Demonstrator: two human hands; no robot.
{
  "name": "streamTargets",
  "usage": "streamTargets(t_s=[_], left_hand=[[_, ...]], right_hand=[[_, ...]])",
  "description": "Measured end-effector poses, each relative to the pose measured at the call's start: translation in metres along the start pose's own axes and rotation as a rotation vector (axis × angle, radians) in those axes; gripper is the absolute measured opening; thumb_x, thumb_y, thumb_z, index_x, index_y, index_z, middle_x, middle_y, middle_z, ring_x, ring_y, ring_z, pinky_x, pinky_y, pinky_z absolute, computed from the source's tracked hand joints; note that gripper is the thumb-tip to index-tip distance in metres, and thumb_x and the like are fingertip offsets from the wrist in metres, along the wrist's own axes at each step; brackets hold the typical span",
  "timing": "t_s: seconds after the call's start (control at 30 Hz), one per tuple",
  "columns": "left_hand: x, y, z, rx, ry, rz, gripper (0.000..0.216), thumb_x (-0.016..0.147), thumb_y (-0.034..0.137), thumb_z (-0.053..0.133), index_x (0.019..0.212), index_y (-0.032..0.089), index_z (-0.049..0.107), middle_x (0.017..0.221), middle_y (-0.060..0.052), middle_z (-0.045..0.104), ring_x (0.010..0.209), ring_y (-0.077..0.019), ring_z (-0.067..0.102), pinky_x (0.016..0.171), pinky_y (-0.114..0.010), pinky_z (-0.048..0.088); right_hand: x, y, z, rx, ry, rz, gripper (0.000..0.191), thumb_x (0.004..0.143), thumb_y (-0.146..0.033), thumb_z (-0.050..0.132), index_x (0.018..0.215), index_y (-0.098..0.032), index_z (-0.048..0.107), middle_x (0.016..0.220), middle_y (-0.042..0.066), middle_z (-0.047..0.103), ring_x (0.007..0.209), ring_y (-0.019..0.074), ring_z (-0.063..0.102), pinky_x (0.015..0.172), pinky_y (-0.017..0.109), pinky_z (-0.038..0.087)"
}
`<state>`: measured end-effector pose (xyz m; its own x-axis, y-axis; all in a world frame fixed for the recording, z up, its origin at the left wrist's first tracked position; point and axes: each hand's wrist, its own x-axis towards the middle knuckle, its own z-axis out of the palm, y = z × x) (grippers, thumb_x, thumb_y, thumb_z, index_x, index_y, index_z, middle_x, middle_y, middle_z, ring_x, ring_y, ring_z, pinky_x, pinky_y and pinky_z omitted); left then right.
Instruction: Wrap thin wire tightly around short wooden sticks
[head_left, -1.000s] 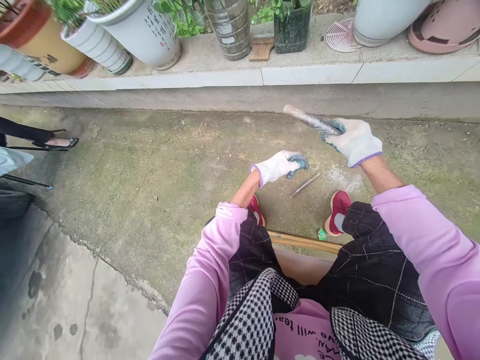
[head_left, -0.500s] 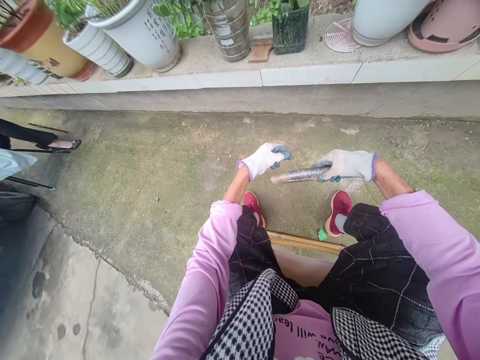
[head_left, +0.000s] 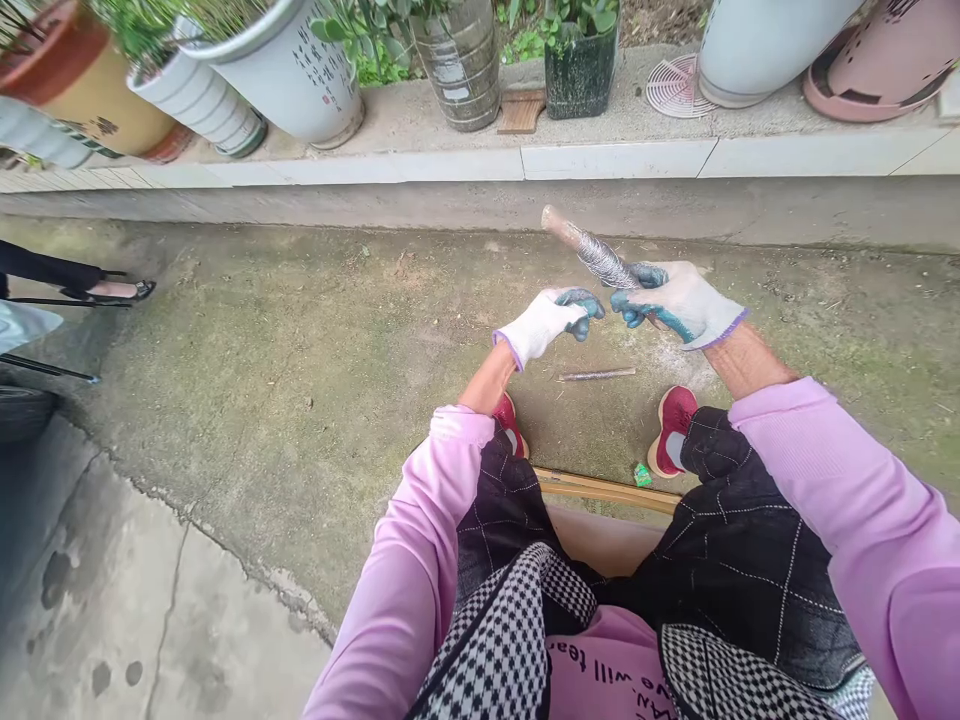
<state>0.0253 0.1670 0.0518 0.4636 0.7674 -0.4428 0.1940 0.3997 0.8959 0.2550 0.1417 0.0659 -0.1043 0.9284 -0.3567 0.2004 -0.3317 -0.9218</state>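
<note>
My right hand (head_left: 679,302), in a white glove with blue-grey palm, grips a wooden stick wound with silvery wire (head_left: 604,262). The stick's bare pale end points up and to the left, above the ground. Close by on the left, my left hand (head_left: 551,322) wears a matching glove, its fingers pinched together. Whatever is between those fingertips is too small to make out. A second, thinner stick with a shiny wrapped middle (head_left: 597,376) lies on the ground below both hands.
Potted plants, among them a large white pot (head_left: 289,75) and a dark square pot (head_left: 579,75), line a tiled ledge (head_left: 615,158) ahead. A small green packet (head_left: 642,474) lies by my right shoe (head_left: 673,425). Another person's foot (head_left: 112,289) shows at left.
My right hand has tilted the wire-wound stick up, its bare end rising from near level. My left hand has moved slightly right, closer to it. The thinner stick on the ground has come into view.
</note>
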Motion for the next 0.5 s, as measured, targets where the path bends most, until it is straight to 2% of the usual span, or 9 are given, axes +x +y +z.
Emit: streamTargets(t_s=[0.1, 0.23, 0.33, 0.4, 0.5], left_hand=[[-0.007, -0.002, 0.005, 0.084, -0.025, 0.001, 0.02, 0.102, 0.003, 0.071, 0.09, 0.015, 0.081, 0.064, 0.006, 0.065, 0.061, -0.0089, 0.058, 0.068, -0.022, 0.049], [-0.012, -0.007, 0.004, 0.238, -0.049, -0.003, 0.015, 0.101, 0.008, 0.074, 0.092, 0.016, 0.081, 0.069, 0.007, 0.064, 0.062, -0.0087, 0.055, 0.067, -0.022, 0.045], [-0.014, -0.006, 0.0, 0.352, -0.036, -0.024, 0.013, 0.099, 0.009, 0.074, 0.091, 0.018, 0.078, 0.074, 0.006, 0.065, 0.062, -0.0097, 0.056, 0.065, -0.023, 0.044], [-0.015, -0.005, -0.002, 0.423, -0.024, -0.048, 0.014, 0.099, 0.011, 0.077, 0.088, 0.021, 0.076, 0.071, 0.006, 0.063, 0.062, -0.0108, 0.055, 0.063, -0.024, 0.043], [-0.016, -0.004, -0.002, 0.47, -0.018, -0.099, 0.016, 0.094, 0.014, 0.085, 0.084, 0.023, 0.076, 0.066, 0.005, 0.063, 0.063, -0.0132, 0.057, 0.064, -0.026, 0.043]], right_hand=[[0.007, 0.005, 0.004, -0.083, 0.033, -0.023, 0.041, 0.084, -0.045, 0.112, 0.094, -0.027, 0.077, 0.083, 0.002, 0.07, 0.075, 0.0223, 0.065, 0.069, 0.037, 0.067], [0.015, 0.01, 0.003, -0.643, 0.054, -0.033, 0.015, 0.095, -0.032, 0.095, 0.104, -0.024, 0.086, 0.09, 0.006, 0.081, 0.09, 0.0311, 0.078, 0.079, 0.038, 0.062], [0.018, 0.015, 0.003, -0.988, -0.004, -0.028, 0.02, 0.101, -0.025, 0.086, 0.12, -0.023, 0.093, 0.112, 0.015, 0.093, 0.102, 0.0369, 0.085, 0.083, 0.04, 0.06], [0.019, 0.02, 0.002, -1.088, -0.068, -0.016, 0.023, 0.105, -0.025, 0.083, 0.126, -0.022, 0.094, 0.12, 0.02, 0.095, 0.103, 0.039, 0.086, 0.083, 0.043, 0.059], [0.019, 0.031, 0.002, -1.155, -0.124, 0.015, 0.02, 0.105, -0.025, 0.083, 0.122, -0.025, 0.093, 0.115, 0.02, 0.094, 0.099, 0.0407, 0.086, 0.084, 0.046, 0.06]])
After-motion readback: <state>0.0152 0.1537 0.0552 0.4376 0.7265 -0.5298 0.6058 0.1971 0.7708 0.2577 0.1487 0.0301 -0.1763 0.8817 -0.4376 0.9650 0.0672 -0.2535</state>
